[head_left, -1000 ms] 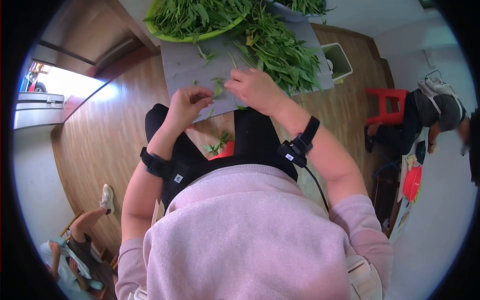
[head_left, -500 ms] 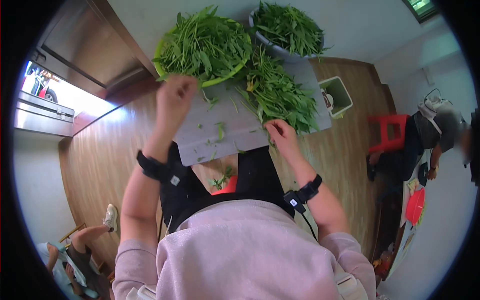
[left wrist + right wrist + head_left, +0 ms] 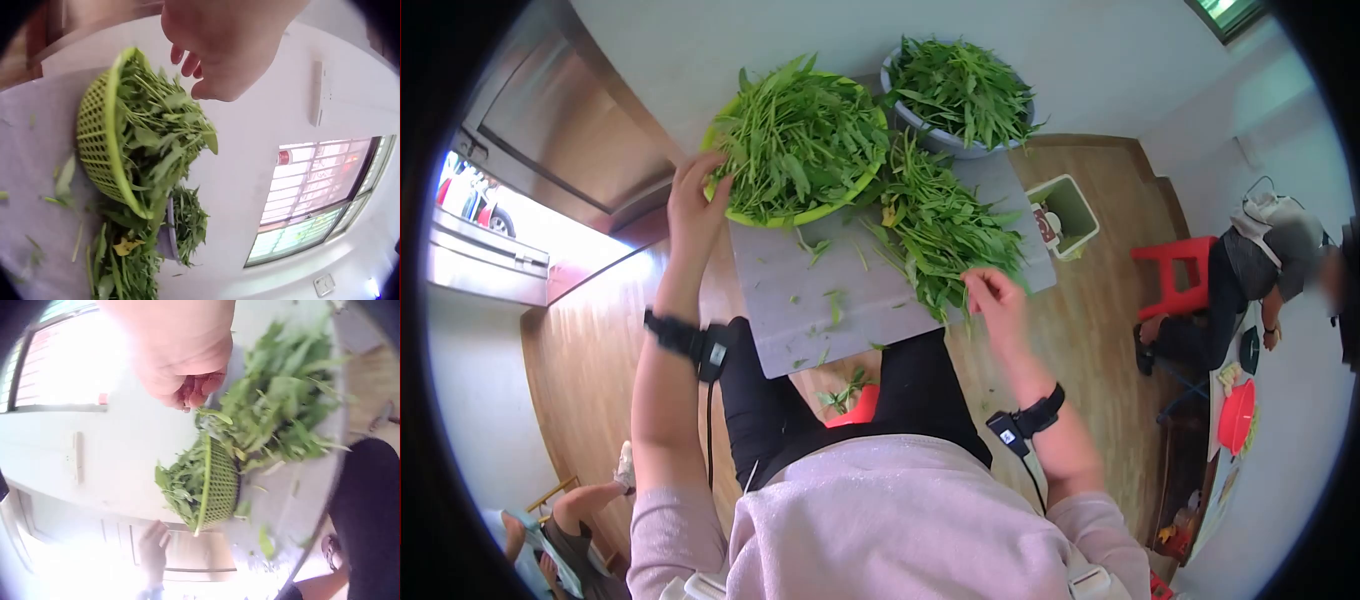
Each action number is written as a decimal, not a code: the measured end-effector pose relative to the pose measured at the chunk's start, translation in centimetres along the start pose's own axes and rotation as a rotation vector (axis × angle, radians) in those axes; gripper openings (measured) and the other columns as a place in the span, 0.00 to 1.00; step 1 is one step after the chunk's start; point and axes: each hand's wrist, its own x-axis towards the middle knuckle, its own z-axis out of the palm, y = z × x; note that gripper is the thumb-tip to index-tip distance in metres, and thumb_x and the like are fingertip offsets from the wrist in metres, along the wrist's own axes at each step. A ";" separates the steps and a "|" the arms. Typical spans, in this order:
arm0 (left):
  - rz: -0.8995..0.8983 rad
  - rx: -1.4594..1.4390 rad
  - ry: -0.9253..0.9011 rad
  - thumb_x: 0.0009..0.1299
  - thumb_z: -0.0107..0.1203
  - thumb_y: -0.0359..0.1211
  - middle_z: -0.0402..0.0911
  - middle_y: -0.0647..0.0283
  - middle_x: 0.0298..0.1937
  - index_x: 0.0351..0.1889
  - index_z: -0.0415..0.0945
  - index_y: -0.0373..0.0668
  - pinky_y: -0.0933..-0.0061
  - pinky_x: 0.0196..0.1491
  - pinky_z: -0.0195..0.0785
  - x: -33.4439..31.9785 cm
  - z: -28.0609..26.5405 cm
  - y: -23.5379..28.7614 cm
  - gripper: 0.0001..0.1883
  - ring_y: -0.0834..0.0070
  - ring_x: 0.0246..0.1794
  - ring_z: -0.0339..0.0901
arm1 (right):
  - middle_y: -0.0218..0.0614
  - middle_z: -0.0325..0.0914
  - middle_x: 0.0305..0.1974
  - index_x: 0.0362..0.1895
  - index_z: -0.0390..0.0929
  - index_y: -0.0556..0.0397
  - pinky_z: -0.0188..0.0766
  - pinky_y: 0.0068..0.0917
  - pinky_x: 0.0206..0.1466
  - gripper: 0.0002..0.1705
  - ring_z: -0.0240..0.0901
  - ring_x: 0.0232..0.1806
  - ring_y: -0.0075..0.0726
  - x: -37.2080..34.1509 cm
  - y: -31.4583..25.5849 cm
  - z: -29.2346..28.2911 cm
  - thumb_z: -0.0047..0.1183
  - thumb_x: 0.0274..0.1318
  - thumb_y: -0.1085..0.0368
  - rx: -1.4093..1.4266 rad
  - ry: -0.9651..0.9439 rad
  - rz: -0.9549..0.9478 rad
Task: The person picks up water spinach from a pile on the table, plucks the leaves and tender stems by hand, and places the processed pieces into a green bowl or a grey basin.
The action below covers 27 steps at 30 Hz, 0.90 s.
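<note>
My left hand [image 3: 698, 195] is at the left rim of a lime-green basket [image 3: 800, 217] heaped with long-stemmed leafy greens [image 3: 800, 140]. In the left wrist view its fingers hang loosely curved above the greens, with nothing in them. At the right front edge of a loose pile of the same greens [image 3: 950, 225], my right hand [image 3: 1000, 300] has its thumb and fingers curled together. The right wrist view shows a small leafy stem [image 3: 215, 415] at those fingertips, pinched between them; the palm side is partly hidden.
A grey-blue basin [image 3: 890, 75] of greens stands behind the pile. Leaf scraps [image 3: 833, 305] dot the grey tabletop [image 3: 775, 335]. A red container [image 3: 860, 405] with greens sits between the knees, a pale bin [image 3: 1080, 215] right of the table. Another person sits near a red stool [image 3: 1175, 275].
Both hands were together over the table's front. The left has moved forward and left to the basket, the right sideways to the pile's edge. The head view has shifted, showing both containers fully.
</note>
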 end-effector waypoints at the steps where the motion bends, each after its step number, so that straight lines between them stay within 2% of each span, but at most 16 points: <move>1: -0.025 -0.054 0.008 0.61 0.56 0.28 0.73 0.59 0.50 0.47 0.76 0.41 0.70 0.49 0.68 -1.9 -0.4 -1.3 0.15 0.66 0.51 0.72 | 0.23 0.68 0.23 0.35 0.77 0.58 0.58 0.15 0.25 0.06 0.61 0.22 0.14 1.2 -1.6 -0.2 0.53 0.57 0.67 -0.065 0.025 -0.125; 2: -0.049 -0.117 0.013 0.61 0.55 0.27 0.73 0.60 0.50 0.47 0.75 0.41 0.71 0.50 0.68 -3.8 -0.9 -2.5 0.15 0.67 0.51 0.72 | 0.24 0.68 0.23 0.35 0.77 0.58 0.59 0.17 0.25 0.06 0.62 0.22 0.16 2.7 -3.6 -0.5 0.54 0.56 0.68 -0.138 0.056 -0.250; 3: -0.053 -0.056 -0.009 0.62 0.54 0.24 0.73 0.61 0.51 0.47 0.75 0.40 0.73 0.51 0.68 -5.7 -1.9 -2.9 0.14 0.70 0.51 0.72 | 0.27 0.69 0.23 0.34 0.77 0.58 0.60 0.18 0.25 0.06 0.63 0.22 0.19 4.4 -6.0 -0.9 0.55 0.55 0.68 -0.304 0.133 -0.465; 4: -0.118 -0.081 -0.004 0.63 0.53 0.23 0.72 0.61 0.51 0.47 0.75 0.39 0.74 0.51 0.68 -7.7 -2.6 -3.6 0.13 0.71 0.51 0.72 | 0.30 0.70 0.23 0.34 0.77 0.57 0.60 0.20 0.25 0.05 0.63 0.21 0.21 6.4 -8.6 -1.2 0.55 0.54 0.68 -0.475 0.206 -0.675; 6: -0.229 -0.131 -0.003 0.65 0.51 0.22 0.72 0.62 0.52 0.46 0.75 0.39 0.75 0.50 0.68 -11.7 -4.0 -5.6 0.12 0.73 0.51 0.71 | 0.35 0.71 0.24 0.32 0.78 0.56 0.63 0.23 0.25 0.04 0.66 0.21 0.29 10.4 -13.5 -1.5 0.56 0.51 0.70 -0.629 0.372 -0.988; 8: -0.308 -0.151 0.000 0.66 0.50 0.23 0.72 0.64 0.52 0.46 0.75 0.40 0.77 0.48 0.67 -15.5 -5.2 -7.2 0.11 0.76 0.49 0.72 | 0.37 0.73 0.25 0.32 0.78 0.54 0.66 0.24 0.27 0.04 0.70 0.23 0.32 14.7 -16.8 -1.3 0.56 0.50 0.68 -0.641 0.407 -1.142; 10: -0.347 -0.152 0.003 0.67 0.50 0.23 0.72 0.64 0.52 0.46 0.75 0.40 0.79 0.47 0.67 -18.2 -6.1 -7.5 0.11 0.77 0.47 0.72 | 0.36 0.74 0.27 0.33 0.79 0.54 0.69 0.27 0.30 0.06 0.72 0.26 0.35 19.6 -18.1 -1.1 0.56 0.51 0.66 -0.726 0.355 -1.101; 11: -0.433 -0.161 0.001 0.67 0.50 0.23 0.72 0.65 0.52 0.47 0.75 0.39 0.80 0.46 0.67 -19.5 -6.6 -7.3 0.11 0.79 0.45 0.72 | 0.36 0.74 0.27 0.33 0.79 0.54 0.69 0.27 0.30 0.06 0.72 0.26 0.35 21.9 -18.1 -1.3 0.56 0.51 0.66 -0.736 0.349 -1.094; 13: -0.550 -0.165 -0.010 0.67 0.51 0.23 0.72 0.65 0.52 0.47 0.75 0.39 0.81 0.45 0.67 -21.4 -7.0 -7.0 0.11 0.81 0.42 0.73 | 0.32 0.76 0.26 0.38 0.80 0.52 0.67 0.24 0.29 0.12 0.70 0.23 0.28 24.9 -16.1 -1.2 0.57 0.51 0.61 -0.751 0.152 -0.836; 14: -0.591 -0.198 -0.004 0.67 0.50 0.23 0.72 0.66 0.52 0.47 0.75 0.39 0.81 0.44 0.67 -22.2 -7.2 -6.9 0.12 0.82 0.41 0.72 | 0.32 0.76 0.26 0.38 0.80 0.52 0.67 0.24 0.29 0.12 0.70 0.23 0.28 24.8 -14.5 -1.0 0.57 0.51 0.61 -0.757 0.136 -0.815; 16: -0.644 -0.235 0.009 0.67 0.50 0.23 0.72 0.66 0.52 0.48 0.75 0.39 0.82 0.43 0.67 -23.5 -7.0 -7.4 0.12 0.83 0.39 0.72 | 0.32 0.78 0.27 0.40 0.80 0.51 0.67 0.24 0.29 0.14 0.70 0.22 0.26 24.9 -12.2 -0.5 0.57 0.51 0.59 -0.879 0.223 -0.923; 20: -0.680 -0.278 -0.011 0.67 0.50 0.22 0.73 0.66 0.50 0.47 0.75 0.39 0.83 0.43 0.67 -24.5 -5.8 -8.2 0.12 0.84 0.38 0.71 | 0.29 0.78 0.28 0.41 0.80 0.52 0.65 0.19 0.28 0.12 0.68 0.22 0.19 17.6 -5.7 1.5 0.56 0.53 0.63 -0.636 -0.037 -0.542; 22: -0.679 -0.336 -0.010 0.67 0.50 0.23 0.73 0.68 0.48 0.46 0.75 0.38 0.84 0.40 0.66 -23.5 -4.8 -7.2 0.11 0.85 0.36 0.71 | 0.37 0.76 0.30 0.38 0.79 0.56 0.68 0.25 0.32 0.10 0.71 0.26 0.29 13.7 -4.1 2.4 0.55 0.51 0.66 -0.683 -0.101 -0.405; 25: -0.638 -0.314 -0.051 0.67 0.51 0.23 0.74 0.69 0.47 0.46 0.75 0.37 0.86 0.36 0.64 -22.6 -3.9 -6.7 0.11 0.87 0.33 0.71 | 0.37 0.75 0.30 0.38 0.79 0.57 0.68 0.24 0.31 0.09 0.71 0.25 0.29 11.9 -0.1 2.5 0.55 0.51 0.68 -0.535 -0.129 -0.326; 26: -0.632 -0.336 -0.036 0.66 0.51 0.22 0.74 0.70 0.46 0.46 0.75 0.38 0.88 0.31 0.60 -22.4 -3.6 -6.3 0.11 0.88 0.28 0.67 | 0.37 0.75 0.31 0.37 0.79 0.58 0.68 0.24 0.31 0.08 0.71 0.25 0.30 11.5 0.0 2.7 0.54 0.51 0.69 -0.536 -0.125 -0.311; 27: -0.635 -0.331 -0.039 0.66 0.51 0.22 0.74 0.70 0.46 0.46 0.75 0.38 0.88 0.31 0.60 -22.4 -3.6 -6.2 0.11 0.88 0.28 0.67 | 0.37 0.75 0.31 0.37 0.79 0.58 0.68 0.24 0.31 0.08 0.71 0.25 0.30 11.6 0.3 2.8 0.54 0.51 0.69 -0.533 -0.127 -0.306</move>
